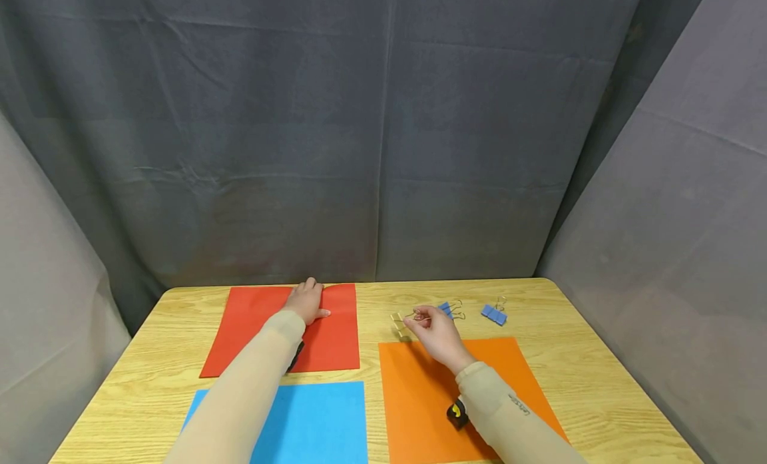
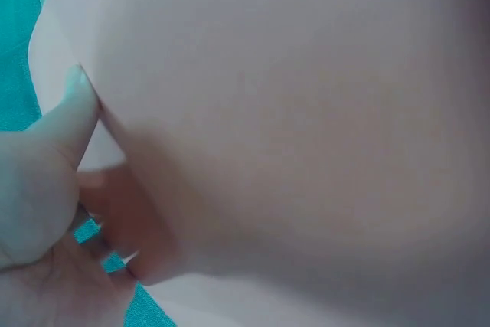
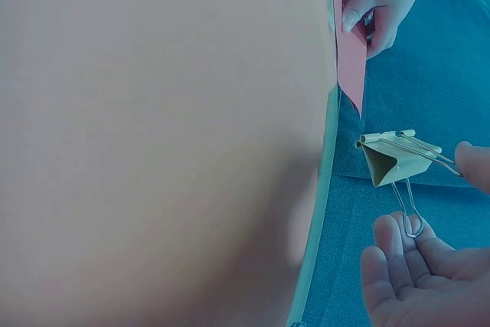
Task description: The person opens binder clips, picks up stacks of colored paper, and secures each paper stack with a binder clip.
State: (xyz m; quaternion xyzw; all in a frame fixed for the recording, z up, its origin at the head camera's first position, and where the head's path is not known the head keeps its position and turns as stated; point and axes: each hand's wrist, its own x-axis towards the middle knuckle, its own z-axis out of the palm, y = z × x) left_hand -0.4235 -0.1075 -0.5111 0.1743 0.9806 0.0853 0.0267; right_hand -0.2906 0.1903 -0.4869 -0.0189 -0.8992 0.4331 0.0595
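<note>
In the lower centre of the head view, a yellow binder clip (image 3: 406,166) is pinched by its handles between the thumb and fingers of the right grip (image 1: 440,337), just beyond the upper edge of an orange sheet (image 1: 413,397). Farther left, a red sheet (image 1: 335,337) is pinched at its edge by the left grip (image 1: 307,302). Blue clips (image 1: 495,315) are seen right of centre on the worktop (image 1: 587,377).

- head view: blue sheet (image 1: 323,417), seven o'clock, cut by the bottom edge, partly behind the left sleeve (image 1: 240,391);
- orange sheet (image 1: 413,411), five o'clock, cut likewise;
- right sleeve (image 1: 509,427): lettering (image 1: 518,404) too small to read;
- blue clip (image 1: 445,308) partly behind the right hand (image 1: 439,332);
- left wrist view: left hand (image 2: 42,201) cut at nine o'clock
</note>
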